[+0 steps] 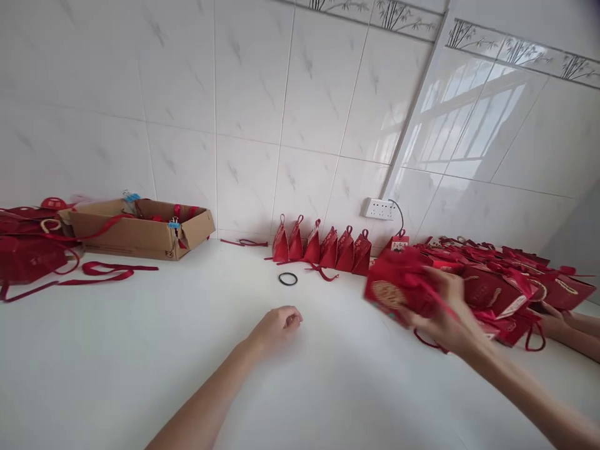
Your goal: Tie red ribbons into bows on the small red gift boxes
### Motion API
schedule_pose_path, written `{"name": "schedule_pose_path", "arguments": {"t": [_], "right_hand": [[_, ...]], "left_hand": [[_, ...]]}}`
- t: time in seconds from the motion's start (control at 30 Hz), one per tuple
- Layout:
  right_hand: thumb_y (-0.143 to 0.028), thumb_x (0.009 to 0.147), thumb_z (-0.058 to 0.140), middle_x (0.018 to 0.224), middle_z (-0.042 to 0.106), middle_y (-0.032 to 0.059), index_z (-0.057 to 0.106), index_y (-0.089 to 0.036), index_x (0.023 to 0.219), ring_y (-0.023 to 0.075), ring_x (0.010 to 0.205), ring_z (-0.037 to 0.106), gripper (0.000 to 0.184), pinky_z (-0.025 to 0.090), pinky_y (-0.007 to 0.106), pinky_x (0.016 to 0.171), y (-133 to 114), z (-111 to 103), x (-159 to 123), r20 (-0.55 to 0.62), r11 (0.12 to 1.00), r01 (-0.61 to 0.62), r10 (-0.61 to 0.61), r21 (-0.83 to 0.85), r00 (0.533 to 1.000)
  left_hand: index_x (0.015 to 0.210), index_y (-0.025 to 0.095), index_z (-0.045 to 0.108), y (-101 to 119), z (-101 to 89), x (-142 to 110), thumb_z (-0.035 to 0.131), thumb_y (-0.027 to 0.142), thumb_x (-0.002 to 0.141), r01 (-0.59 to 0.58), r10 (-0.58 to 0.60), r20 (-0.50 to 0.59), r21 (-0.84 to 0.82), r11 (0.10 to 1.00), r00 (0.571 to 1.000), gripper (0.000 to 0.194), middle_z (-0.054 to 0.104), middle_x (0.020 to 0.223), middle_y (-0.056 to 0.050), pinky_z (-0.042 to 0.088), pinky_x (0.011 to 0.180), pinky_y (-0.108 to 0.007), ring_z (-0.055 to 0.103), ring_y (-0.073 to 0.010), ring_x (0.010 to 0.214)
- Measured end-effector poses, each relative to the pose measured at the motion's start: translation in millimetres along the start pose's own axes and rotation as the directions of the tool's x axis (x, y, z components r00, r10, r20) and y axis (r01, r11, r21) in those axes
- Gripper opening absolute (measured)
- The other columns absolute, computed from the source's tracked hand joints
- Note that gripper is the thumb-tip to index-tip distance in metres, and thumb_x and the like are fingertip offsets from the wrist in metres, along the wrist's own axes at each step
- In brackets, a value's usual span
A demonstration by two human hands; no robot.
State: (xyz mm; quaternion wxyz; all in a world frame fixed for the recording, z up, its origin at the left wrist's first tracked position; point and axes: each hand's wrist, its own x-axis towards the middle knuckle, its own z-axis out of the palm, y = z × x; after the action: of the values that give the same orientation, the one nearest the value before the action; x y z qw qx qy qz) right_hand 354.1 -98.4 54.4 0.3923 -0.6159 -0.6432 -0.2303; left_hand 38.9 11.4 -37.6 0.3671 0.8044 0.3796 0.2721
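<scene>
My right hand (443, 319) grips a red gift box (394, 287) with a gold round emblem on its side and a red ribbon on top. The box is blurred and tilted, held just left of a pile of similar red gift boxes (492, 287). Above the white table, my left hand (277, 328) is loosely closed, its fingers curled in, with nothing seen in them. A black ring (287, 279) lies on the tabletop beyond it.
Small red pointed boxes (328, 249) stand in a row by the tiled wall. On the left are a cardboard box (126, 237), loose red ribbon (107, 270) and more red boxes (30, 256). Another person's hands (555, 322) touch the pile at right. A power strip (379, 209) hangs on the wall.
</scene>
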Motion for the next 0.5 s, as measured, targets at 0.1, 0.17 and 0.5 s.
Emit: {"name": "schedule_pose_path", "arguments": {"t": [0.1, 0.17, 0.5], "right_hand": [[-0.056, 0.067, 0.066, 0.116, 0.041, 0.0162, 0.037, -0.022, 0.127, 0.0325, 0.098, 0.053, 0.075, 0.054, 0.051, 0.073, -54.6, 40.1, 8.0, 0.224, 0.96, 0.218, -0.255, 0.176, 0.941], [-0.055, 0.071, 0.065, 0.116, 0.036, 0.0186, 0.03, -0.018, 0.131, 0.0338, 0.099, 0.052, 0.079, 0.054, 0.051, 0.071, -82.4, 73.0, 11.7, 0.191, 0.942, 0.221, -0.272, 0.251, 0.943], [-0.054, 0.066, 0.072, 0.117, 0.03, 0.0174, 0.023, -0.02, 0.127, 0.0312, 0.101, 0.052, 0.086, 0.053, 0.053, 0.081, -133.1, 172.6, -32.2, 0.307, 0.782, -0.163, -0.038, 0.602, 0.951]], "left_hand": [[0.095, 0.021, 0.057, 3.7, -0.8, 2.1, 0.045, 0.041, 0.082, -0.037, 0.031, -0.107, -0.057, 0.998, 0.994, 0.027, 0.064, 0.088, -0.003, 0.044, 0.076, -0.028, 0.058, -0.0167, 0.081], [0.102, 0.021, 0.052, 3.8, -4.9, 4.7, 0.042, 0.042, 0.083, -0.042, -0.002, -0.315, -0.132, 0.99, 0.949, 0.029, 0.062, 0.101, -0.005, 0.044, 0.083, -0.031, 0.058, -0.0181, 0.093], [0.133, 0.024, 0.038, -0.2, -20.4, 11.1, 0.035, 0.06, 0.085, -0.075, -0.162, -0.439, -0.475, 0.877, 0.884, 0.06, 0.036, 0.146, -0.009, 0.036, 0.105, -0.042, 0.034, -0.026, 0.134]]}}
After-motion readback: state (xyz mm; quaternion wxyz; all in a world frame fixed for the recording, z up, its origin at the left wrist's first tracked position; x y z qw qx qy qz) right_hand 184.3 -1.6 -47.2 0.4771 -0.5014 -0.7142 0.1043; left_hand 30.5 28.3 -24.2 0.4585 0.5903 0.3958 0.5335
